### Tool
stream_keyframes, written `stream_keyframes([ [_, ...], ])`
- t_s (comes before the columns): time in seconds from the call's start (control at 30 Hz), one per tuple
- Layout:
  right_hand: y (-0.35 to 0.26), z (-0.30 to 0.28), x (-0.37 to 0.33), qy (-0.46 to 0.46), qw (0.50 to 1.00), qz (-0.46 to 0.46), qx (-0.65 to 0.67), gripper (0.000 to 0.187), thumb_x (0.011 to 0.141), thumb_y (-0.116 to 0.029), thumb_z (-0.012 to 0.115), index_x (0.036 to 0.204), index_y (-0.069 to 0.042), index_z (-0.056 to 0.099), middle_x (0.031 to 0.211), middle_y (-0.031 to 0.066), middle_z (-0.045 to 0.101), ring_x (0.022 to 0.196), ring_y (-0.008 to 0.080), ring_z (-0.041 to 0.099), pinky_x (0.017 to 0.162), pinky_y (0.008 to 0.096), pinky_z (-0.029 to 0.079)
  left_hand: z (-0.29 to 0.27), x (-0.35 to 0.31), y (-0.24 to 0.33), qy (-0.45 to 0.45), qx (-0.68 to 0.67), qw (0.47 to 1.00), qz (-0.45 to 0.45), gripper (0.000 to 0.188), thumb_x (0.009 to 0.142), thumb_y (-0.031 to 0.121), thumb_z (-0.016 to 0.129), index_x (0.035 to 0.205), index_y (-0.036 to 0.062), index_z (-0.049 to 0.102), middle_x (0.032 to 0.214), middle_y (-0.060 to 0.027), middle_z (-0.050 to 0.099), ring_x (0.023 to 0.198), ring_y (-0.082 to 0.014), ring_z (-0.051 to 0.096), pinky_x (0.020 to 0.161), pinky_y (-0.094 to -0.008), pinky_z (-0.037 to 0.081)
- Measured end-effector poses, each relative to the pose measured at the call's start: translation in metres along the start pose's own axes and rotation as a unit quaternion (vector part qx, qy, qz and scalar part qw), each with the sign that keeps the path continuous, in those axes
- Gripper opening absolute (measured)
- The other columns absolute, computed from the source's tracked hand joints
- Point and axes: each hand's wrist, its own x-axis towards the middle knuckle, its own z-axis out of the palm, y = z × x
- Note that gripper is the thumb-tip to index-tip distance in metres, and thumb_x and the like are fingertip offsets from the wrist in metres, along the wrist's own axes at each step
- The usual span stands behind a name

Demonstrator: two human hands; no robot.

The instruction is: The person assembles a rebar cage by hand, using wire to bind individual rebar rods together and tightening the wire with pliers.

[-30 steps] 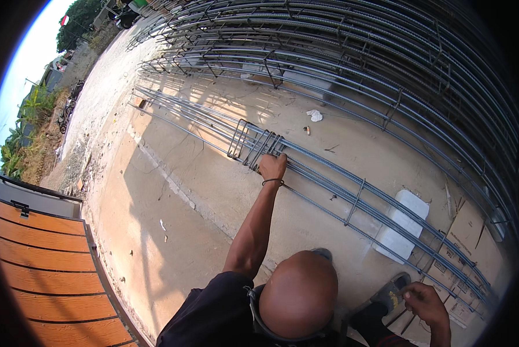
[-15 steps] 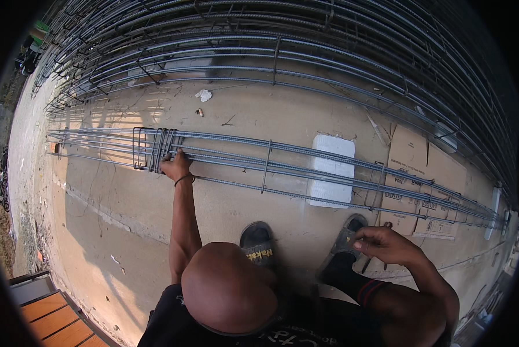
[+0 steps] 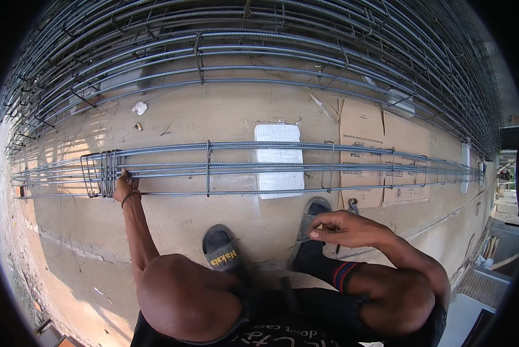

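Clasped by the left hand (image 3: 127, 187), bunched steel stirrups (image 3: 110, 173) could be jammed against ribbed rebars (image 3: 236, 146) right of the grip if dragged askew.

Beige concrete floor (image 3: 172, 217), white block (image 3: 279, 155), flattened cardboard (image 3: 409, 139), crumpled white scrap (image 3: 139, 108), possibly paper

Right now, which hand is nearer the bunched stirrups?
Left. The left hand is at their right edge, fingers up against them; the right hand is well off to the right of the bunched stirrups.
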Motion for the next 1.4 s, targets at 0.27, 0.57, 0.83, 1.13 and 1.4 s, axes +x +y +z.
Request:
stream_keyframes([
  [0.27, 0.008, 0.002, 0.000, 0.020, 0.998, -0.012, 0.060, 0.038, 0.098, -0.039, 0.058, 0.108, -0.003, 0.063, 0.083, 0.0054, 0.061, 0.077, 0.0114, 0.054, 0.069, 0.0281, 0.044, 0.018, -0.023, 0.013, -0.080, 0.000, 0.996, -0.042, 0.017, 0.096, 0.007, 0.056, 0.107, -0.0053, 0.059, 0.102, -0.0144, 0.062, 0.090, -0.0269, 0.064, 0.082, -0.0412, 0.059],
  [0.57, -0.003, -0.001, 0.010, 0.040, 0.998, 0.004, 0.037, 0.028, 0.097, -0.027, 0.061, 0.108, -0.002, 0.065, 0.079, 0.0015, 0.061, 0.070, 0.0081, 0.051, 0.062, 0.0249, 0.043, 0.028, -0.037, -0.002, -0.141, -0.232, 0.962, -0.032, 0.032, 0.101, 0.003, 0.040, 0.131, -0.0052, 0.035, 0.137, -0.0207, 0.047, 0.128, -0.0344, 0.047, 0.107, -0.0519, 0.045],
  [0.83, -0.015, -0.001, 0.008, 0.059, 0.992, 0.028, 0.103, 0.025, 0.095, -0.022, 0.063, 0.105, 0.001, 0.065, 0.074, 0.0003, 0.058, 0.064, 0.0073, 0.049, 0.059, 0.0248, 0.043, -0.003, -0.017, 0.016, -0.106, -0.069, 0.991, -0.036, 0.013, 0.095, 0.005, 0.055, 0.100, -0.0065, 0.057, 0.096, -0.0143, 0.063, 0.072, -0.0246, 0.062, 0.068, -0.0399, 0.058],
  [1.13, -0.033, 0.001, 0.017, 0.064, 0.992, -0.001, 0.112, 0.016, 0.097, -0.014, 0.057, 0.100, 0.000, 0.064, 0.067, -0.0005, 0.051, 0.057, 0.0071, 0.044, 0.050, 0.0216, 0.034, 0.015, -0.077, 0.023, -0.007, -0.012, 0.999, 0.051, 0.015, 0.082, 0.000, 0.070, 0.088, -0.0076, 0.059, 0.075, -0.0133, 0.063, 0.055, -0.0230, 0.063, 0.046, -0.0306, 0.053],
  [1.4, -0.028, -0.001, 0.023, 0.075, 0.992, 0.028, 0.095, 0.014, 0.095, -0.012, 0.056, 0.096, -0.001, 0.063, 0.062, 0.0007, 0.052, 0.053, 0.0071, 0.047, 0.046, 0.0213, 0.032, 0.027, -0.077, 0.034, -0.024, 0.012, 0.996, 0.090, 0.014, 0.080, -0.003, 0.072, 0.084, -0.0055, 0.059, 0.074, -0.0127, 0.063, 0.052, -0.0222, 0.061, 0.043, -0.0308, 0.049],
])
